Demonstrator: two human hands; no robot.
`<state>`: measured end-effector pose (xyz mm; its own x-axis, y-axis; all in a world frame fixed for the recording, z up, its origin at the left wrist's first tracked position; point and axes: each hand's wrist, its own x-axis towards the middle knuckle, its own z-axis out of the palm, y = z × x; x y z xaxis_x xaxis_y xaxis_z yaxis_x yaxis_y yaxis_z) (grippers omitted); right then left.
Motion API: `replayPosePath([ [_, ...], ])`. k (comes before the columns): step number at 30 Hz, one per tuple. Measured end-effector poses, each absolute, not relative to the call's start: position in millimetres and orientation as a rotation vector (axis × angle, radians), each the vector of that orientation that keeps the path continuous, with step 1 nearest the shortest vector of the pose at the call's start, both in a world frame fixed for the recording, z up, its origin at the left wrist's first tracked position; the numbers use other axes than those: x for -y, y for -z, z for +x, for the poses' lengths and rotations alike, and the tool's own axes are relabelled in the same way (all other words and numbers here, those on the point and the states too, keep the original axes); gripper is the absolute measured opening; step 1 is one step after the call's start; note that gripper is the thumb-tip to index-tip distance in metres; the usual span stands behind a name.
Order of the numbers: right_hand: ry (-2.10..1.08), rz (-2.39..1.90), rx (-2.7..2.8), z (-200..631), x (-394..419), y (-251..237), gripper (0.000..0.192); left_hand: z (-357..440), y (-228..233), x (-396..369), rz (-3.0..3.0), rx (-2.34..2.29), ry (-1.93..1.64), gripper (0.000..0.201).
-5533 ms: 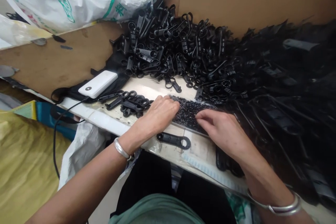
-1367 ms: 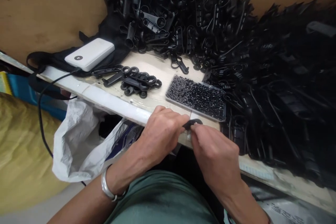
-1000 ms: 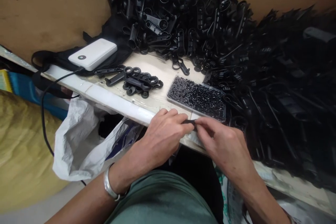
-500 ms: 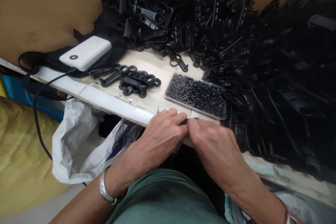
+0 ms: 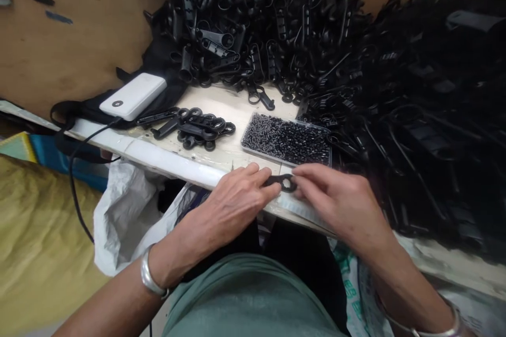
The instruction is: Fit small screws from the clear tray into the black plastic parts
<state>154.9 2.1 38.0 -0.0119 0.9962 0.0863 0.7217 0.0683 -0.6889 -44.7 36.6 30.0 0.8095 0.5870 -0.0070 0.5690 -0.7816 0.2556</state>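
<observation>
The left hand (image 5: 237, 202) covers most of the black clip (image 5: 281, 182); only its ring end shows. Right of the tray (image 5: 285, 139), the black heap (image 5: 415, 100) blurs together and runs off the picture's edge.

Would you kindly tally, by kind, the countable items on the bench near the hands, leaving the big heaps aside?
White power bank: 1
Clear tray of small black bits: 1
Black plastic part held between left hand and right hand, ring end showing: 1
Silver bangles, one on each wrist: 2
Total: 5
</observation>
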Motion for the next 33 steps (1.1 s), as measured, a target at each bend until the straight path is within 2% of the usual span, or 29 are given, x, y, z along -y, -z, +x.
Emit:
replayPosePath([
  [2,-0.851,-1.704,1.487,159,10,-37,0.013,-45,-30,-37,2.715,-0.897,-0.123,0.037],
  [5,-1.282,-1.636,1.090,158,28,-34,0.030,-43,-27,-38,2.647,-0.927,-0.205,0.045],
  [7,-1.403,-1.551,0.860,153,34,-30,0.042,-42,-24,-37,2.606,-0.944,-0.333,0.048],
  [10,-1.414,-1.358,0.637,144,34,-25,0.051,-38,-22,-33,2.548,-0.907,-0.563,0.049],
  [15,-1.479,-1.072,0.559,140,24,-21,0.034,-38,-25,-24,2.552,-0.895,-0.643,0.050],
  [22,-1.439,-1.052,0.511,138,20,-16,0.033,-41,-29,-21,2.664,-0.944,-0.536,0.057],
  [29,-1.426,-1.042,0.553,131,9,-21,0.037,-45,0,-19,2.742,-0.944,-0.895,0.057],
  [33,-1.360,-1.058,0.604,130,2,-24,0.044,-41,7,-23,2.806,-0.961,-0.926,0.057],
])
